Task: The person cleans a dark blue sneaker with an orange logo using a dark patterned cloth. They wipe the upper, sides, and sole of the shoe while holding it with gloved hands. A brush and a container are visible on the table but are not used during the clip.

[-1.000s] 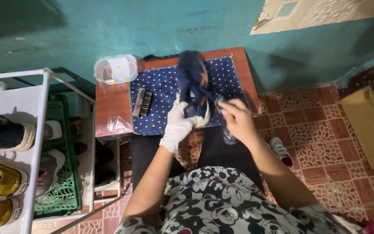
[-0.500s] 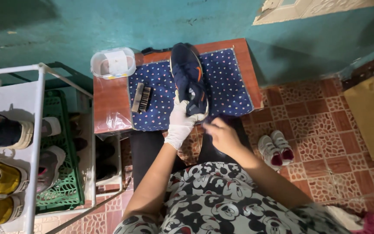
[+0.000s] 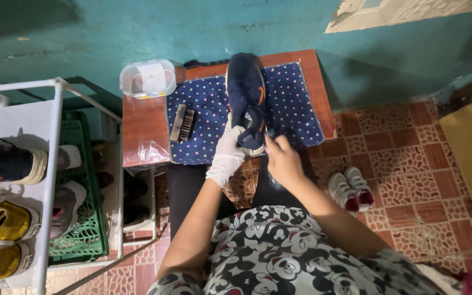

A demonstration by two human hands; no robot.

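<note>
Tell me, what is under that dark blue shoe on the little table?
The dark blue shoe lies on a blue dotted cloth spread over the small wooden table. The gloved left hand grips its heel. The cloth directly beneath the sole is hidden.

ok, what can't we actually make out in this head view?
- Heel of the navy sneaker: head view, covered by the gloved left hand.
- What the right hand pinches: head view, fingers curl over it; only a dark blur below.
- Contents of the clear plastic container: too small.
- Shoes on the white rack: cut by the left edge.
</note>
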